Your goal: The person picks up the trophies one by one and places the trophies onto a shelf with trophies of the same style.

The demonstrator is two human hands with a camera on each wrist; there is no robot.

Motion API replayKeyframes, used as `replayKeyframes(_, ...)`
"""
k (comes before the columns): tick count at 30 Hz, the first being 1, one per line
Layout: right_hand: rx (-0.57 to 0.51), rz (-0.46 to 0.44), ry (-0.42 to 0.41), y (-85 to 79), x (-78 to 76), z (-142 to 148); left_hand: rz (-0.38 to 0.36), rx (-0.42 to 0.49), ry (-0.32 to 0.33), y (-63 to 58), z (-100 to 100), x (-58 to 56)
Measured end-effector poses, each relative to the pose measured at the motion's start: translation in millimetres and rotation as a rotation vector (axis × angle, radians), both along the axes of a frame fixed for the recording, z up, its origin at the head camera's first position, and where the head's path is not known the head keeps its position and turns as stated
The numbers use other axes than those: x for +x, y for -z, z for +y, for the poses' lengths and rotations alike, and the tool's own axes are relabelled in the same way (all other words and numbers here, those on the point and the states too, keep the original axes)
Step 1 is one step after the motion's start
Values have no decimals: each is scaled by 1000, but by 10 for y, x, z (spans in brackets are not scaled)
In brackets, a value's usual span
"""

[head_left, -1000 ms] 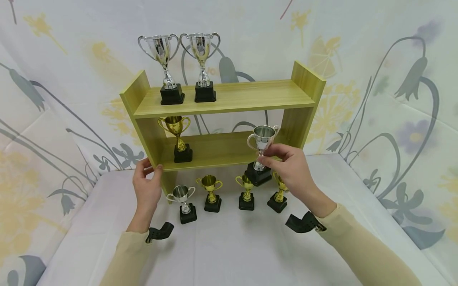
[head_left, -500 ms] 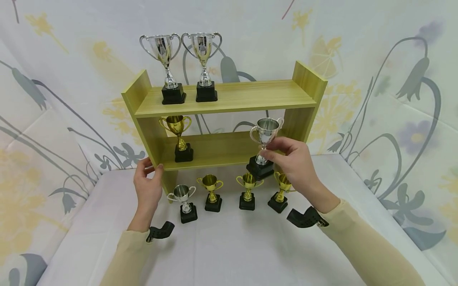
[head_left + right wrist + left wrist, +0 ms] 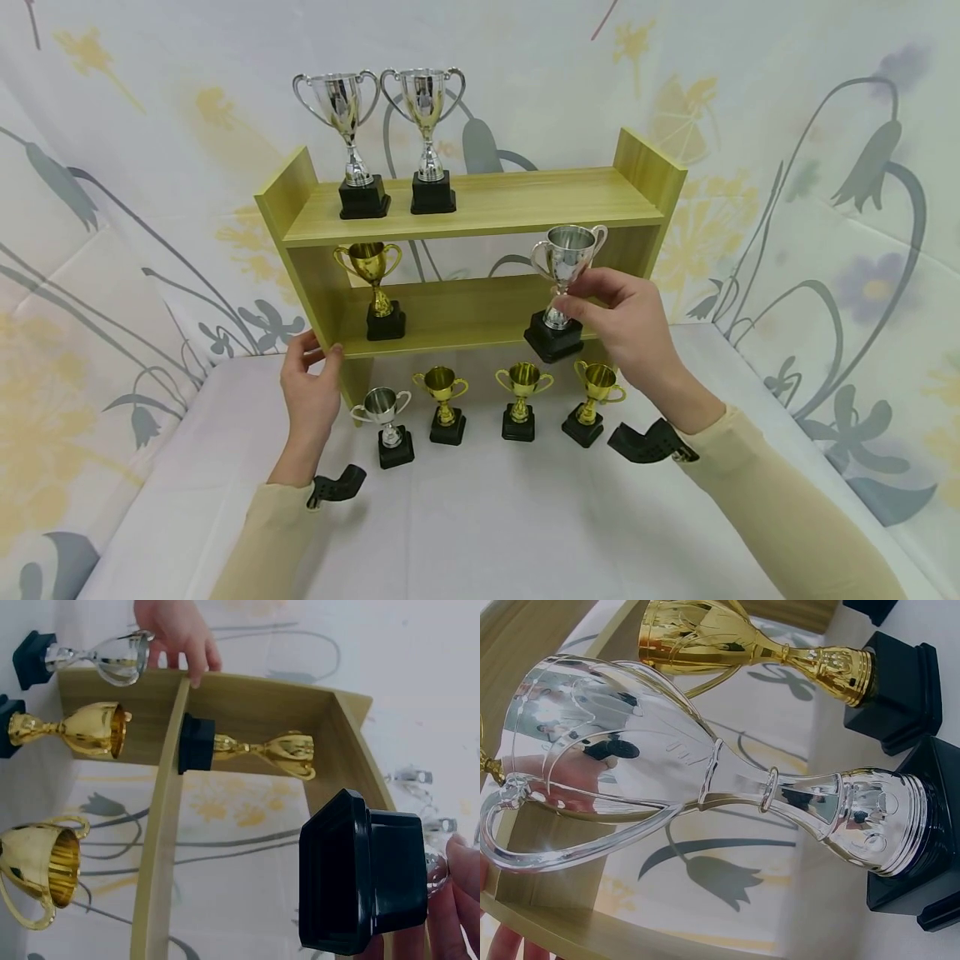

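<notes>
My right hand (image 3: 626, 321) pinches a small silver trophy cup (image 3: 567, 254) by its stem, tilted a little, in front of the wooden shelf's (image 3: 480, 333) middle board on the right. The right wrist view shows that trophy's black base (image 3: 367, 877) from below, hollow underneath. With fingers behind and thumb in front, my left hand (image 3: 309, 400) grips the shelf's left side panel at the middle board. Another small silver trophy (image 3: 387, 417) stands on the table beside it; the left wrist view has a silver trophy (image 3: 615, 742) close up.
Two large silver trophies (image 3: 428, 125) stand on the top board at left. A gold trophy (image 3: 378, 292) is on the middle board's left end. Along the table in front of the shelf stand more gold trophies (image 3: 444, 400), including a right one (image 3: 588, 400). Patterned cloth hangs behind.
My right hand has lifted the silver trophy up and slightly right, from before the gold trophies to in front of the middle board. The left hand keeps its place on the shelf.
</notes>
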State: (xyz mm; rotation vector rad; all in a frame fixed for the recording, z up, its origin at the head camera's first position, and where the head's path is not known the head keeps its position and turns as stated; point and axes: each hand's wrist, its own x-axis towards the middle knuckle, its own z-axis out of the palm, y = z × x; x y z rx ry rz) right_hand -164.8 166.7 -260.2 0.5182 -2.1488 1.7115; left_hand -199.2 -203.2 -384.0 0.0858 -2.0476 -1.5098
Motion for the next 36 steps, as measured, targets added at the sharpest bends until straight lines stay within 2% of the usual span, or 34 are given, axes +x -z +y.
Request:
replayKeyframes(14,-33,29,39,-224,-36,58,8,-1,-10,-6,-1,-2)
replayKeyframes(26,-20,69,42,-255,-84,97,2,-9,-4,-13,6,2)
replayKeyframes(36,-44,63,33,-362,-121,95,-2,-20,-3,-8,7,3)
